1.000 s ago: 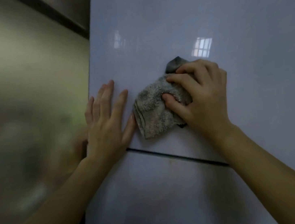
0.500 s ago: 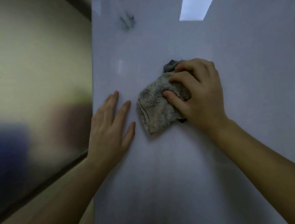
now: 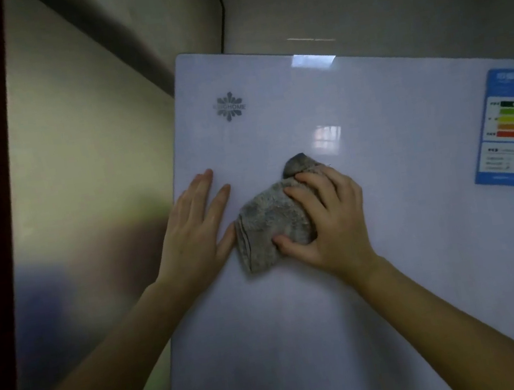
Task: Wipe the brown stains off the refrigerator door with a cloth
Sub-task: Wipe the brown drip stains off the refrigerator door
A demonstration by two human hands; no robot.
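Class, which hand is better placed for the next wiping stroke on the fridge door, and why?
Right: the right hand grips the cloth against the door; the left hand rests flat beside it, holding nothing.

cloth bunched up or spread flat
Bunched: the cloth is a thick crumpled wad under the right hand, a corner poking out above.

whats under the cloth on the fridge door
The right hand grips the cloth against the refrigerator door. Only plain pale door surface shows around it; any stain beneath is hidden by the cloth and hand.
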